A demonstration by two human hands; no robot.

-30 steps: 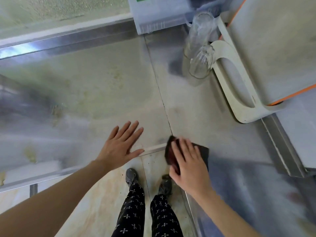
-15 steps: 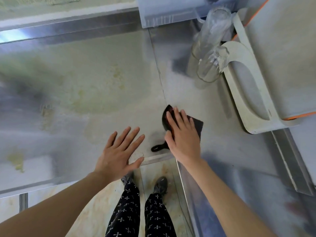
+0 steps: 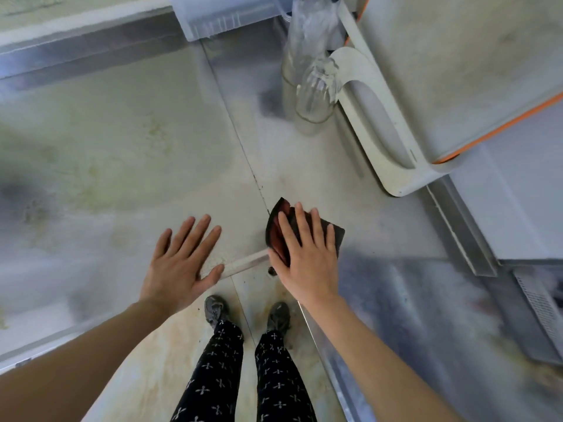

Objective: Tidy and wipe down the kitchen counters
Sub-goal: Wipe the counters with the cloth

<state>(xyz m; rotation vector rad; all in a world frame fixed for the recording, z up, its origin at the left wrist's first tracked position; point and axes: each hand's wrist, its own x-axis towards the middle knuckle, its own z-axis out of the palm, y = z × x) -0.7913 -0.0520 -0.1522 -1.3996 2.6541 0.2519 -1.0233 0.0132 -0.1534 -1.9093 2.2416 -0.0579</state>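
Head camera view, looking straight down at a steel kitchen counter [image 3: 122, 147] that wraps around the person's patterned trousers and shoes. The left hand [image 3: 179, 266] lies flat on the counter's front edge, fingers straight and spread, holding nothing. The right hand [image 3: 307, 257] presses flat on a dark reddish cloth [image 3: 274, 233], fingers straight and slightly apart rather than curled around it. The cloth sits at the front edge, just right of the seam [image 3: 243, 153] between the two counter sections. At the back edge, two clear glasses [image 3: 316, 86] stand touching a white cutting board with an orange rim [image 3: 457, 71], and a clear plastic box [image 3: 225, 16] sits in the far corner behind them. Wiping seems to be under way but far from finished. The patch around the cloth looks fairly even, while the left section carries broad yellowish smears [image 3: 91, 178] and the right section near the front edge looks streaked. The glasses and board stand where wiping would need them moved.
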